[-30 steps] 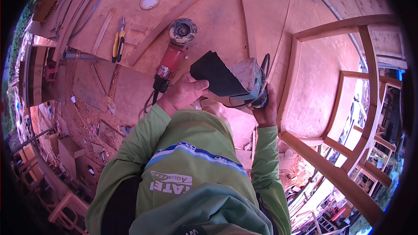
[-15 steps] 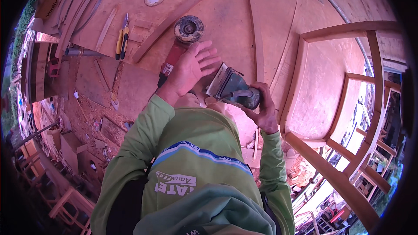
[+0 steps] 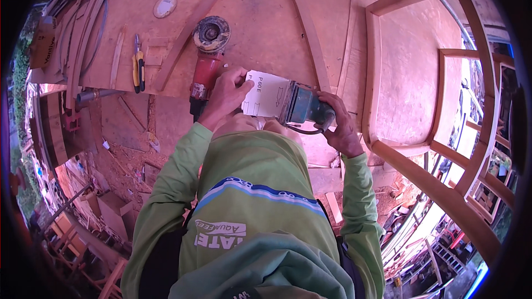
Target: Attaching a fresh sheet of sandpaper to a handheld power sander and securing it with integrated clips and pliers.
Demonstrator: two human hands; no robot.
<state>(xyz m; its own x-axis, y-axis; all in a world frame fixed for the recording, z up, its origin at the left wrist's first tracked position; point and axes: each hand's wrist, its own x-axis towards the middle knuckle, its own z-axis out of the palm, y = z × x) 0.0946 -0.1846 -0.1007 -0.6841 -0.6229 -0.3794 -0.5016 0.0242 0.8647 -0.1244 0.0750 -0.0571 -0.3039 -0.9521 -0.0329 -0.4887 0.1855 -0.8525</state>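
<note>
Fingers of our left hand are curled and pinched on the near edge of a sheet of sandpaper, whose pale printed backing faces up at us. Our right hand is wrapped shut around the rear grip of a green electric sander, which it holds tipped over in front of our chest, above the edge of the plywood workbench; the sandpaper lies against the sander's base, between our two hands. Both forearms are in light green sleeves of the same shirt. Just beyond our left hand, a red angle grinder lies on the bench with its round disc end pointing away from us, its body touching our knuckles or passing just under them; we cannot tell which. Farther left on the bench lie yellow-handled pliers, and past them a small pale oval disc. Long curved wooden strips rest across the bench top. To our right stands an unfinished wooden chair frame, close beside our right hand, with more frames behind it. Below the bench on our left, offcuts and sawdust cover the floor.
</note>
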